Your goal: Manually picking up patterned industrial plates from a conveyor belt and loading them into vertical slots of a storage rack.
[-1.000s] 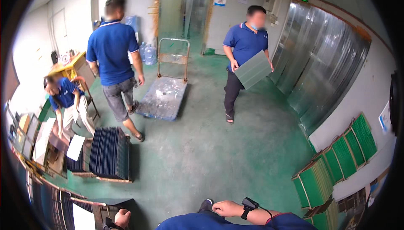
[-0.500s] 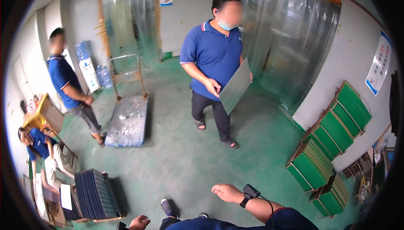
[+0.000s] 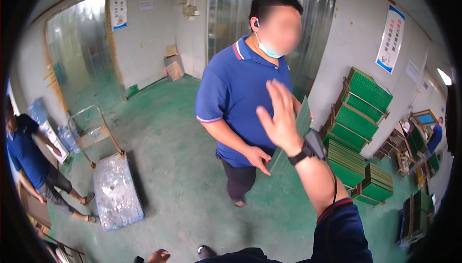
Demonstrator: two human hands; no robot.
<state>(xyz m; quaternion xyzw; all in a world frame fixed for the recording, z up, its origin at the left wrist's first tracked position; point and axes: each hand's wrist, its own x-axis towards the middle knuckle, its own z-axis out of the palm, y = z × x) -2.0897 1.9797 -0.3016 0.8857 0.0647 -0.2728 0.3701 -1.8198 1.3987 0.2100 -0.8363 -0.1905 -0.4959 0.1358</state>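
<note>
My right hand [image 3: 281, 121] is raised in the middle of the view, fingers stretched up and palm bare. A watch-like band with a dark device [image 3: 310, 148] sits on that wrist, a thin cable running down the arm. Just beyond the hand, a person in a blue polo shirt [image 3: 240, 94] holds a thin greenish flat panel [image 3: 304, 118]. My hand and forearm cover much of the panel; whether they touch it I cannot tell. At the lower edge, my left hand [image 3: 159, 256] hangs low with loosely bent fingers and nothing visible in it.
A flat trolley [image 3: 118, 191] with an upright handle stands on the left, a second person [image 3: 29, 152] beside it. Stacked green panels in racks [image 3: 358, 118] line the right wall. Plastic strip curtains [image 3: 231, 27] hang in the doorways behind. Water bottles [image 3: 67, 138] stand at far left.
My right hand has risen from low near my body to in front of the person with the panel, who is now closer. The view has turned to the right.
</note>
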